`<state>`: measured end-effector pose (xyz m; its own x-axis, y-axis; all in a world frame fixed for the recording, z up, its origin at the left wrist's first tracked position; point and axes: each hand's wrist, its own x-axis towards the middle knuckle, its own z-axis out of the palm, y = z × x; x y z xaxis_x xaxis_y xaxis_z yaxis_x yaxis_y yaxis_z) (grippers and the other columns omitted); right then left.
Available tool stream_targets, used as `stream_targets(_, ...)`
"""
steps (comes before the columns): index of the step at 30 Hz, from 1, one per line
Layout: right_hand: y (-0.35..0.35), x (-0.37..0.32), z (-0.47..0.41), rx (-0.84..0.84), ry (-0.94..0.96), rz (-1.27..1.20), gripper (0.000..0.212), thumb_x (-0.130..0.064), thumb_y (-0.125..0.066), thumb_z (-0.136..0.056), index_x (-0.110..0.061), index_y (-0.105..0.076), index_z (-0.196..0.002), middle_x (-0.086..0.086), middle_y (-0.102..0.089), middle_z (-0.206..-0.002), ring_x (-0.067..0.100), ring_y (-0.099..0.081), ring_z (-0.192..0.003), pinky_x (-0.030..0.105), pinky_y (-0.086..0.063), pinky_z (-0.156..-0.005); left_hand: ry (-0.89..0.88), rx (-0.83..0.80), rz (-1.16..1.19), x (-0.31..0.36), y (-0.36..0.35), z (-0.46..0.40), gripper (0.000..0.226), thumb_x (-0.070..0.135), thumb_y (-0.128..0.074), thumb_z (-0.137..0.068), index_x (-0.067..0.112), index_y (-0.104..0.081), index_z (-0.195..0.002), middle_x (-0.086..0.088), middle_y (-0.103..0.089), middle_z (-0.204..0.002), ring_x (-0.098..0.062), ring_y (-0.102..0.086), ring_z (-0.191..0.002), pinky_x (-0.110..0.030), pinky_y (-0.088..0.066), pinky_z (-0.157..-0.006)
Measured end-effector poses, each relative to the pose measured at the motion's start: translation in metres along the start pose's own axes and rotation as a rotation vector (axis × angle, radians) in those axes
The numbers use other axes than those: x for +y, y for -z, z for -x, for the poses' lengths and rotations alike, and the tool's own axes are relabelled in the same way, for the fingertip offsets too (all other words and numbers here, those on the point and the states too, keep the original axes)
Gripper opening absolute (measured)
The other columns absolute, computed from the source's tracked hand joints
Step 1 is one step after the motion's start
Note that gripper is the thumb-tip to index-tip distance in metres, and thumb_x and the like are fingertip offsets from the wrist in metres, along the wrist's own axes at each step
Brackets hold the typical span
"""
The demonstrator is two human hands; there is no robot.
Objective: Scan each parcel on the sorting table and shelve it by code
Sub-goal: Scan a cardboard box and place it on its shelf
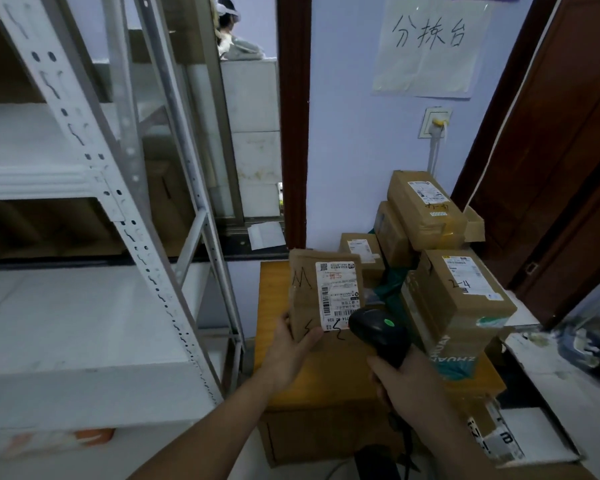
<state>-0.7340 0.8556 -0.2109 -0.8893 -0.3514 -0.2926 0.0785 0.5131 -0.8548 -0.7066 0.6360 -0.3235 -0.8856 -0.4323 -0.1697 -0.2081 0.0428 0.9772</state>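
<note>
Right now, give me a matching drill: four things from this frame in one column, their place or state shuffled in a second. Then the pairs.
Things:
1. scanner
2. held parcel
3. 2-4 box
4. paper sign

Places or states:
A. taped to the wall
B. in the left hand, label facing the camera
C. on the stack at the table's right
D. in the right hand, green light on

Pairs: 1-D, 2-B, 3-C, 4-A

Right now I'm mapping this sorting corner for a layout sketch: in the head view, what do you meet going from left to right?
White metal shelving → left hand holding a labelled parcel → black barcode scanner gripped by the right hand → parcel marked 2-4 → dark wooden door.
</note>
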Motion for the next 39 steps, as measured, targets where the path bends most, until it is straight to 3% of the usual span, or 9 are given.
stream_targets(3,-0.019,-0.014,0.007,-0.080,0.064,0.021,0.026,-0.014,-0.064,-0.090,-0.009,-0.054,-0.067,-0.004,-0.049,-0.042,0.005,-0.046,-0.036,0.017,-0.039,-0.042,0.047,0.003,-0.036,0.011,0.028,0.029,0.071,0.058,-0.066,-0.093,0.033,-0.023,-0.144,0.011,-0.056,-0.132,0.003,-0.055,-0.108,-0.013,-0.049,-0.079)
stream_targets(10,-0.100,-0.041,0.031,-0.313,0.177,0.099,0.015,-0.014,-0.069,-0.086,-0.012,-0.062,-0.073,0.000,-0.058,-0.053,0.009,-0.052,-0.045,0.023,-0.043,-0.049,0.014,0.196,0.011,-0.023,0.123,0.108,0.090,0.078,-0.069,-0.080,0.034,-0.025,-0.145,0.016,-0.057,-0.139,0.003,-0.059,-0.121,-0.025,-0.049,-0.105)
stream_targets(13,-0.141,-0.058,0.045,-0.395,0.247,0.133,0.022,-0.013,-0.071,-0.085,-0.016,-0.060,-0.066,-0.003,-0.058,-0.046,0.005,-0.052,-0.043,0.016,-0.041,-0.049,0.042,0.305,0.050,-0.033,0.168,0.148,0.075,0.069,-0.071,-0.083,0.037,-0.030,-0.137,0.018,-0.059,-0.137,0.010,-0.059,-0.119,-0.012,-0.049,-0.094)
stream_targets(19,-0.238,-0.111,0.081,-0.551,0.289,0.167,0.022,-0.008,-0.067,-0.088,-0.005,-0.061,-0.067,0.000,-0.056,-0.043,0.008,-0.047,-0.034,0.016,-0.039,-0.039,0.093,0.566,0.091,-0.056,0.277,0.217,0.064,0.066,-0.070,-0.087,0.037,-0.031,-0.128,0.021,-0.058,-0.131,0.012,-0.051,-0.116,-0.014,-0.040,-0.092)
stream_targets(24,-0.331,-0.158,0.113,-0.593,0.329,0.150,0.012,-0.008,-0.067,-0.086,-0.003,-0.065,-0.074,0.007,-0.066,-0.051,0.013,-0.052,-0.039,0.023,-0.043,-0.042,0.096,0.770,0.140,-0.082,0.380,0.257,0.095,0.087,-0.072,-0.065,0.035,-0.030,-0.134,0.012,-0.060,-0.135,-0.013,-0.061,-0.124,-0.039,-0.051,-0.106)
stream_targets(29,-0.415,-0.201,0.138,-0.665,0.357,0.157,0.017,-0.013,-0.065,-0.085,-0.003,-0.063,-0.072,0.001,-0.059,-0.043,0.010,-0.048,-0.035,0.019,-0.038,-0.039,0.080,0.901,0.218,-0.092,0.470,0.291,0.101,0.073,-0.077,-0.067,0.023,-0.029,-0.141,0.008,-0.058,-0.136,-0.007,-0.059,-0.124,-0.029,-0.047,-0.104)
stream_targets(32,-0.460,-0.227,0.147,-0.719,0.369,0.165,0.016,-0.012,-0.065,-0.085,-0.001,-0.063,-0.074,0.001,-0.060,-0.045,0.012,-0.049,-0.037,0.022,-0.040,-0.043,0.081,0.981,0.278,-0.096,0.515,0.303,0.077,0.050,-0.075,-0.091,0.021,-0.026,-0.143,0.005,-0.059,-0.134,-0.003,-0.059,-0.119,-0.029,-0.045,-0.102)
stream_targets(36,-0.524,-0.261,0.148,-0.774,0.393,0.185,0.015,-0.014,-0.064,-0.083,-0.003,-0.064,-0.073,0.003,-0.061,-0.047,0.013,-0.052,-0.040,0.026,-0.044,-0.048,0.091,1.102,0.281,-0.104,0.577,0.303,0.059,0.037,-0.067,-0.099,0.022,-0.029,-0.141,0.003,-0.062,-0.132,-0.007,-0.061,-0.116,-0.034,-0.046,-0.104)
stream_targets(39,-0.573,-0.285,0.140,-0.807,0.421,0.186,0.013,-0.013,-0.065,-0.083,-0.006,-0.064,-0.072,0.003,-0.063,-0.049,0.015,-0.054,-0.042,0.027,-0.045,-0.049,0.102,1.157,0.292,-0.112,0.628,0.294,0.067,0.041,-0.069,-0.097,0.021,-0.029,-0.146,0.002,-0.061,-0.135,-0.015,-0.062,-0.120,-0.041,-0.046,-0.111)
